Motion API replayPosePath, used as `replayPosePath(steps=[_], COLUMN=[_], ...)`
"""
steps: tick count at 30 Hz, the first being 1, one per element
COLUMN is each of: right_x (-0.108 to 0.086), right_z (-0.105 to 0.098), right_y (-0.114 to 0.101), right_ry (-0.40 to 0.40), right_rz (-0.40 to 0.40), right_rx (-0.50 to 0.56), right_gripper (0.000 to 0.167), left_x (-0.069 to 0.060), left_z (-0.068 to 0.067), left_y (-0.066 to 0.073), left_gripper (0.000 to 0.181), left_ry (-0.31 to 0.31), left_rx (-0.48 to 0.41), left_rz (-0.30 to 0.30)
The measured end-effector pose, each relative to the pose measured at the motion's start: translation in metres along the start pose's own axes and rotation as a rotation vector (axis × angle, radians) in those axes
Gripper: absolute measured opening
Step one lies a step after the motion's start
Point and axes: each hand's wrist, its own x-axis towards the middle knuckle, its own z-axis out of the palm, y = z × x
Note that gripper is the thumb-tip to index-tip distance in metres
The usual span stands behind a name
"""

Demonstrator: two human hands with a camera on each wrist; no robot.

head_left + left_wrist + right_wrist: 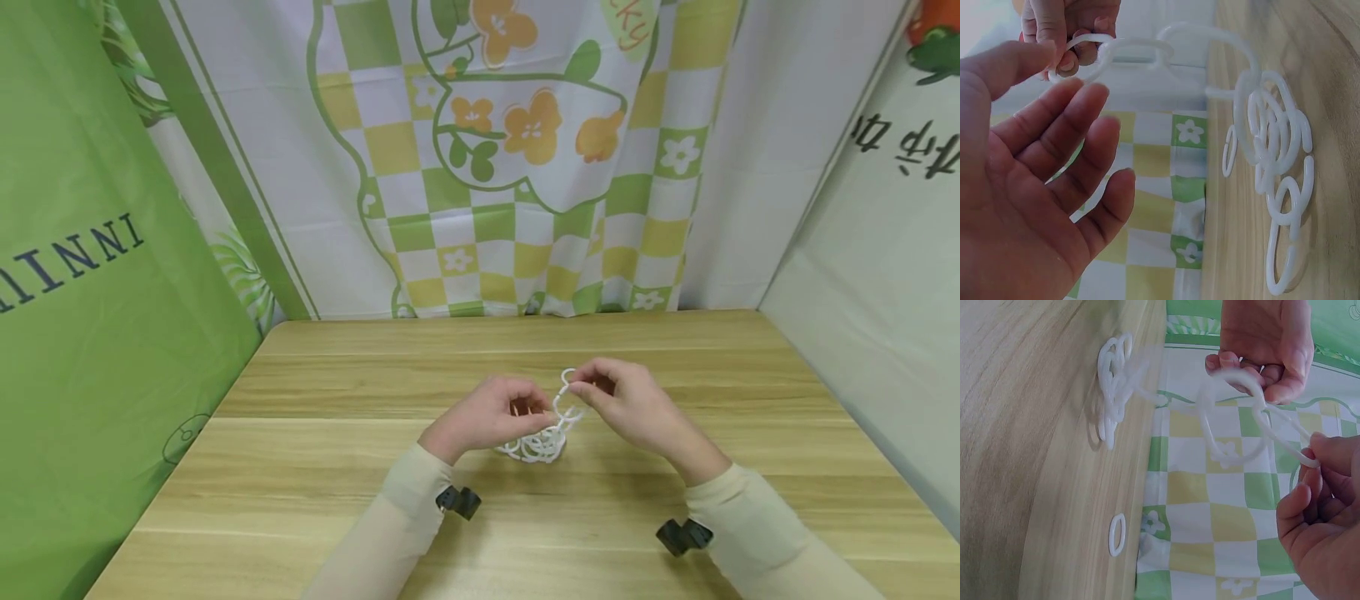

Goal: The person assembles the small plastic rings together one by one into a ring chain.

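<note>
My right hand [622, 402] pinches a white plastic ring [1288, 448] between thumb and fingertips. From it hangs a chain of linked white rings [1210, 30], running down to a heap of rings [536, 447] on the table. Beside the chain is my left hand [498, 414], its fingers loosely bent and thumb apart from them. In the left wrist view, this hand [1054, 144] grips nothing that I can see. One hanging ring [1235, 459] is blurred in the right wrist view. Gaps show in some rings of the heap.
A separate white ring [1117, 534] lies on the wooden table [315, 483] beyond the heap. Behind the table hangs a checked, flowered curtain [487, 242]. Green cloth [112, 350] stands at the left and pale cloth [885, 292] at the right.
</note>
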Motion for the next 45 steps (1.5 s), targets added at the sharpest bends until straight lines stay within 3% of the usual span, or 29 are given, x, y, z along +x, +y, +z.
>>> replayPosePath(steps=[9, 15, 20, 24, 30, 35, 40, 45], right_x=[0.003, 0.007, 0.022, 0.039, 0.060, 0.068, 0.068, 0.060], right_z=[0.004, 0.005, 0.005, 0.005, 0.011, 0.016, 0.017, 0.020], right_y=[0.001, 0.006, 0.028, 0.055, 0.088, 0.100, 0.102, 0.097], right_ry=[0.018, -0.017, -0.015, -0.029, -0.135, -0.215, -0.254, -0.338], right_rz=[0.043, 0.049, 0.158, 0.267, 0.329, 0.374, 0.315, 0.230], right_rx=[0.159, 0.270, 0.340, 0.224, -0.129, -0.288, -0.357, -0.295], right_gripper=[0.009, 0.011, 0.020, 0.024, 0.019, 0.018, 0.007, 0.007], left_x=[0.000, 0.000, 0.000, -0.001, -0.001, -0.001, -0.001, -0.002], left_z=[-0.002, -0.004, -0.006, -0.007, -0.007, -0.007, -0.009, -0.010], left_y=[-0.003, -0.005, -0.006, -0.004, -0.005, -0.006, -0.005, -0.006], left_gripper=[0.012, 0.012, 0.011, 0.010, 0.010, 0.010, 0.011, 0.011], left_ry=[0.147, 0.174, 0.189, 0.186, 0.178, 0.184, 0.179, 0.179], left_rx=[-0.017, -0.023, -0.022, -0.028, -0.027, -0.017, -0.010, -0.007], left_rz=[-0.091, -0.086, -0.082, -0.091, -0.100, -0.098, -0.085, -0.082])
